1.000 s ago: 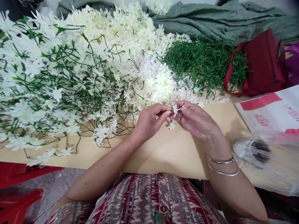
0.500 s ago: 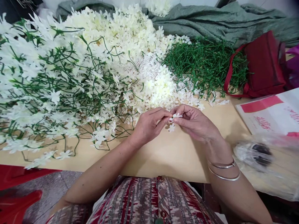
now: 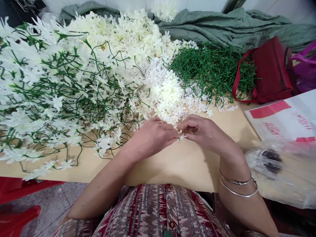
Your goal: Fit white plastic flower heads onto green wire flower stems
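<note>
My left hand (image 3: 153,136) and my right hand (image 3: 204,133) meet fingertip to fingertip over the wooden table (image 3: 177,164). Both are closed in a pinch on one small white artificial flower (image 3: 182,137) held between them. Just beyond my fingers lies a heap of loose white flower heads (image 3: 165,95). To the left spreads a big pile of finished sprays with white flowers on green stems (image 3: 61,85). A mound of bare green plastic stems (image 3: 212,69) lies behind my right hand. Two thin bangles sit on my right wrist.
A red bag (image 3: 271,69) stands at the back right, with a purple bag beside it. A white and red packet (image 3: 286,118) and a clear plastic bag (image 3: 276,164) lie at the right. Green cloth (image 3: 222,26) runs along the back. A red stool (image 3: 17,217) is below left.
Both hands have dropped a little toward the table and drawn closer together. The small flower sits lower and is more hidden by my fingers.
</note>
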Motion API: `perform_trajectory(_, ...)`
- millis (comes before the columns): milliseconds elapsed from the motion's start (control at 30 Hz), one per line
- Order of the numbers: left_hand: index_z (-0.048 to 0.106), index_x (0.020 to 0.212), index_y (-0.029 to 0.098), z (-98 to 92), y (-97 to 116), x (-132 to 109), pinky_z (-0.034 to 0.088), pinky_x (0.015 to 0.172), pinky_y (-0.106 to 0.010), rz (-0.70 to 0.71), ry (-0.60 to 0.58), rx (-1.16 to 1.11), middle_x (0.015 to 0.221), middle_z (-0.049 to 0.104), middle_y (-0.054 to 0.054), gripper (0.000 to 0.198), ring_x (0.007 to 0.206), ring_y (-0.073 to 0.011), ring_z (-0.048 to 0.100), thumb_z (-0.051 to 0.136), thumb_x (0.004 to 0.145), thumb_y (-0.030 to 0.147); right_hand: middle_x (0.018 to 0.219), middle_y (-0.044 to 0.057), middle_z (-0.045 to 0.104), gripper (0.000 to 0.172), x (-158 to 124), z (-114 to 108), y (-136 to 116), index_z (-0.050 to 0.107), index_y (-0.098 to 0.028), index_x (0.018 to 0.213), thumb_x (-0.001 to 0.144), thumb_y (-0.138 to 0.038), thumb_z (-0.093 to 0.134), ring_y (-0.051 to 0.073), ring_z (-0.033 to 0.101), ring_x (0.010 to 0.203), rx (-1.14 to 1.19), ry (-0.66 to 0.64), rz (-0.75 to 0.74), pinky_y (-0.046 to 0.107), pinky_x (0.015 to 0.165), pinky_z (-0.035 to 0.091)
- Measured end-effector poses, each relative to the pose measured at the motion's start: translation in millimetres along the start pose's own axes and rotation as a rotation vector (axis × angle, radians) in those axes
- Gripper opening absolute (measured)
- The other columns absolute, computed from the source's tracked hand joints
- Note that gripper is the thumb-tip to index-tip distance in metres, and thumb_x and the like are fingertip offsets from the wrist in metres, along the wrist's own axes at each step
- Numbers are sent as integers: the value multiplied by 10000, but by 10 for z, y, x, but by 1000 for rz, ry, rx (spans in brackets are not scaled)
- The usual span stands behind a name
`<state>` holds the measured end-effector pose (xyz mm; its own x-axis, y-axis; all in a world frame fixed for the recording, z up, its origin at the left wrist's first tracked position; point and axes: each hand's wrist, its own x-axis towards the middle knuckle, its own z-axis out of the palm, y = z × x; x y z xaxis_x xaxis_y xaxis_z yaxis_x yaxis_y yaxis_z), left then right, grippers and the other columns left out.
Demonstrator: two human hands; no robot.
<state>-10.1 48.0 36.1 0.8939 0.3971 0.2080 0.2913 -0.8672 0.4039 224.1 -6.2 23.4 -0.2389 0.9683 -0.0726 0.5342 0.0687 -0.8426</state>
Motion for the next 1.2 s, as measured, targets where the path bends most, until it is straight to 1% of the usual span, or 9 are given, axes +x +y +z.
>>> perform_trajectory(67, 755, 1012, 240, -9, 2, -11, 494, 863, -303, -5, -118, -69, 926, 800, -9, 227, 862, -153, 741, 559, 1073, 339, 842, 18, 653, 113, 6, 6, 12, 691, -225, 770, 874, -195, 660, 167, 610, 776, -69, 4, -18, 322, 720, 456)
perform_trajectory(133, 758, 1002, 226, 4, 8, -9, 519, 856, -298, -24, -132, -158, 938, 799, -28, 242, 887, -169, 752, 589, 1058, 391, 817, 13, 663, 124, 3, -2, 9, 674, -228, 763, 878, -187, 654, 168, 614, 769, -89, 59, -3, 322, 716, 455)
perform_trajectory(333, 667, 1243, 168, 104, 45, 54, 576, 843, -263, -205, 250, -287, 1186, 756, -90, 246, 888, -136, 751, 603, 1051, 307, 743, -11, 682, 67, -33, 26, -142, 685, -264, 814, 879, -249, 683, 159, 593, 675, -5, 285, 17, 313, 657, 469)
perform_trajectory(467, 720, 1061, 182, 133, 54, 91, 561, 789, -210, -249, 417, -365, 981, 794, -23, 86, 860, -119, 746, 660, 1000, 189, 770, -5, 699, 35, -22, 84, -204, 705, -266, 871, 894, -292, 696, 169, 626, 711, 56, 308, -8, 317, 689, 503)
perform_trajectory(633, 729, 982, 190, 150, 42, 99, 538, 697, -211, -472, 569, -503, 805, 763, 6, 69, 704, -103, 706, 714, 967, 256, 865, 27, 715, 94, 25, 115, -131, 693, -233, 851, 898, -167, 645, 199, 662, 815, -130, 187, -77, 343, 746, 504)
perform_trajectory(900, 716, 1032, 187, 216, 58, 116, 567, 687, -211, -573, 534, -633, 800, 784, -13, 111, 743, -112, 756, 652, 1002, 273, 909, 81, 665, 141, 70, 171, -115, 633, -211, 829, 911, -114, 572, 245, 639, 852, -364, 119, -45, 394, 777, 483)
perform_trajectory(1000, 700, 1085, 181, 245, 66, 116, 595, 693, -204, -589, 541, -677, 881, 807, -30, 124, 824, -134, 800, 615, 1013, 235, 875, 62, 677, 132, 33, 139, -138, 613, -232, 809, 917, -158, 593, 239, 635, 830, -255, 228, -31, 405, 771, 483)
perform_trajectory(1100, 690, 1088, 177, 280, 66, 113, 624, 699, -213, -612, 573, -713, 943, 815, -37, 130, 853, -157, 817, 610, 1021, 255, 836, 31, 693, 92, -7, 153, -189, 649, -257, 823, 909, -241, 677, 218, 636, 813, 10, 403, -28, 400, 777, 499)
perform_trajectory(1200, 697, 1105, 172, 298, 69, 114, 643, 713, -226, -611, 585, -729, 924, 819, -37, 157, 865, -171, 820, 609, 1029, 277, 784, 10, 663, 97, -14, 226, -253, 666, -264, 819, 867, -256, 750, 193, 600, 766, 217, 475, 13, 384, 759, 486)
